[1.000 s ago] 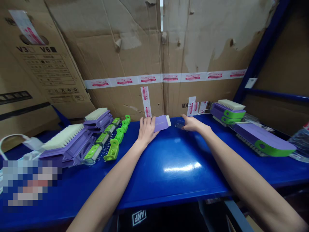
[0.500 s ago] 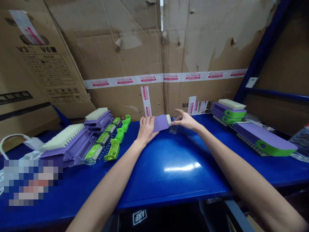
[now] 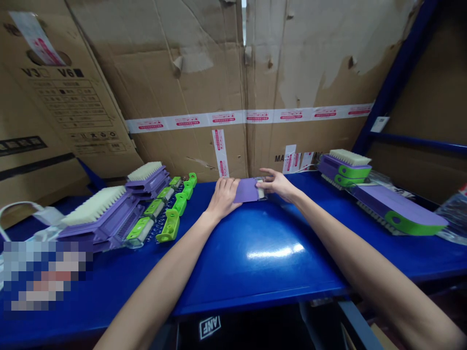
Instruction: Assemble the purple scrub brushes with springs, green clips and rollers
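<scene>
My left hand (image 3: 223, 198) is closed around the left part of a purple brush body (image 3: 246, 190), which lies level just above or on the blue tabletop. A cream-white block (image 3: 260, 190) shows at the brush body's right end. Around that end sits a small clear plastic piece (image 3: 265, 196). My right hand (image 3: 279, 185) grips the clear piece there, thumb against the white end and one finger stretched out. Left of my hands, bright green end caps (image 3: 170, 226) stand in a row beside green-and-clear parts (image 3: 141, 229) and several small springs (image 3: 156, 228).
Purple brush parts with white bristles (image 3: 95, 205) are stacked on the left. Purple-and-green brushes (image 3: 399, 210) lie on the right, near plastic bags (image 3: 454, 214). Cardboard (image 3: 189, 87) walls the back of the blue table (image 3: 262, 272). A white charger with cable (image 3: 49, 216) rests far left.
My right hand has moved left with the clear plastic piece, bringing it to the white end of the brush body. My left hand keeps its hold, and the brush body has turned slightly.
</scene>
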A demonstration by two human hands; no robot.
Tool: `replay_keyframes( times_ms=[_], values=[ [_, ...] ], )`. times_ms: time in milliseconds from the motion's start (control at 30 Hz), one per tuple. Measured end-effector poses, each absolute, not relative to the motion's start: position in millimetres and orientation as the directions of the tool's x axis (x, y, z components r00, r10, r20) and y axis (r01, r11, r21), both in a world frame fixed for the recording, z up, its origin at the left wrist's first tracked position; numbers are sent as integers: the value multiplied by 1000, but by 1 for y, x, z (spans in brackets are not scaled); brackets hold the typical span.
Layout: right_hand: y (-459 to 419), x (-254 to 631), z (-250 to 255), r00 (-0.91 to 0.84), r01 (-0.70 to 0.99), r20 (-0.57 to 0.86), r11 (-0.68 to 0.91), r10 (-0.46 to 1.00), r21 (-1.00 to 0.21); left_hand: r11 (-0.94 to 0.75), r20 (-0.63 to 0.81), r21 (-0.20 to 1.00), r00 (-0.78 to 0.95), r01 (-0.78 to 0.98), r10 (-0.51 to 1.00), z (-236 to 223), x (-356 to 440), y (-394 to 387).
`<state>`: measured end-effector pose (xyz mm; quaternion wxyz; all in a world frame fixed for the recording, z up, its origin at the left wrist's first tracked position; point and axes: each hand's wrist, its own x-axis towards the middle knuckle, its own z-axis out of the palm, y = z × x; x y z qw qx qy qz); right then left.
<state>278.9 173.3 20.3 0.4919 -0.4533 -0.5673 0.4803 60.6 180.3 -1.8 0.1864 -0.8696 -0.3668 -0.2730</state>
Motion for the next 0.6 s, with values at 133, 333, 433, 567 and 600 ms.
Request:
replay_keyframes(
  times_ms=[133, 333, 433, 567, 600],
  values=[
    [172, 273, 16, -83, 85, 171, 178, 982, -980, -673, 619, -120, 585, 730, 524, -3, 55, 182],
    [174, 266, 11, -33, 139, 290, 292, 956, -946, -692, 634, -116, 589, 713, 501, -5, 51, 185],
    [173, 266, 13, -56, 71, 259, 262, 964, -962, -705, 650, -118, 591, 699, 478, -5, 51, 186],
    [172, 265, 14, -64, 43, 253, 256, 965, -966, -705, 652, -105, 584, 702, 484, -4, 52, 184],
    [172, 264, 14, -58, 60, 268, 271, 962, -961, -699, 652, -100, 577, 708, 491, -4, 54, 183]
  ],
)
